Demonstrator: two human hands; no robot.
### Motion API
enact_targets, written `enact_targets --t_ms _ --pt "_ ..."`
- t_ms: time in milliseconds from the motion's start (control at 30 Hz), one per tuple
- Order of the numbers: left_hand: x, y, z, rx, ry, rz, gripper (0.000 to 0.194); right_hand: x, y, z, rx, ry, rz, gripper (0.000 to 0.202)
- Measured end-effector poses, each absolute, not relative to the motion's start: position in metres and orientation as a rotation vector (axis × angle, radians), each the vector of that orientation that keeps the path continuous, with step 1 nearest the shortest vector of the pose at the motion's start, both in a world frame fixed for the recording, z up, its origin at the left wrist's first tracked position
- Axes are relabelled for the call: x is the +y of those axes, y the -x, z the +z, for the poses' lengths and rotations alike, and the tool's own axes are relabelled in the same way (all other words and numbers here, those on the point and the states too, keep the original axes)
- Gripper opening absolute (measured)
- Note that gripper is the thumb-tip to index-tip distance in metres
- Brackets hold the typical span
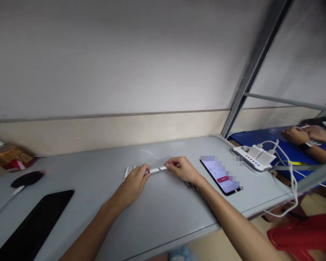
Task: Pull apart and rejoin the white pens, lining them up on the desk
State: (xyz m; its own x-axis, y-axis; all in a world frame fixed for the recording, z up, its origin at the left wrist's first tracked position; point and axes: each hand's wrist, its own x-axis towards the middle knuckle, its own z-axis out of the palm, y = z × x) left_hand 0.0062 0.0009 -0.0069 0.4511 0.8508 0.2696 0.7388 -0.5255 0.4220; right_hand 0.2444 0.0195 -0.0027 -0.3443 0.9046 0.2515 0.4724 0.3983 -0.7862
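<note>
Head view shows your left forearm coming in from 7 o'clock and your right from 5, fingers bent inward. Your left hand pinches one end of the white stick between closed thumb and fingers; your right hand pinches the other. The stick spans the gap over the desk, long axis from 9 to 3 o'clock, right end slightly farther off; its front end can't be told.

One white stick; one lit phone; one power strip.
</note>
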Motion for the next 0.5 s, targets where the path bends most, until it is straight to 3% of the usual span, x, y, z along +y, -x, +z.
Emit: enact_targets --t_ms 67,300,500 --pt "0.0017 -0.0058 -0.0077 1.386 -2.480 0.654 0.022 0.0195 -0.2448 -0.0025 -1.969 1.118 0.752 0.012" --pt "0.0036 -0.0047 -0.0084 1.425 -2.573 0.647 0.028 0.0149 -0.2426 0.0012 -1.976 1.089 0.738 0.013" --pt "0.0022 -0.0059 -0.0037 1.446 -2.655 0.644 0.029 0.0149 -0.2416 0.0011 -2.037 1.196 0.759 0.036"
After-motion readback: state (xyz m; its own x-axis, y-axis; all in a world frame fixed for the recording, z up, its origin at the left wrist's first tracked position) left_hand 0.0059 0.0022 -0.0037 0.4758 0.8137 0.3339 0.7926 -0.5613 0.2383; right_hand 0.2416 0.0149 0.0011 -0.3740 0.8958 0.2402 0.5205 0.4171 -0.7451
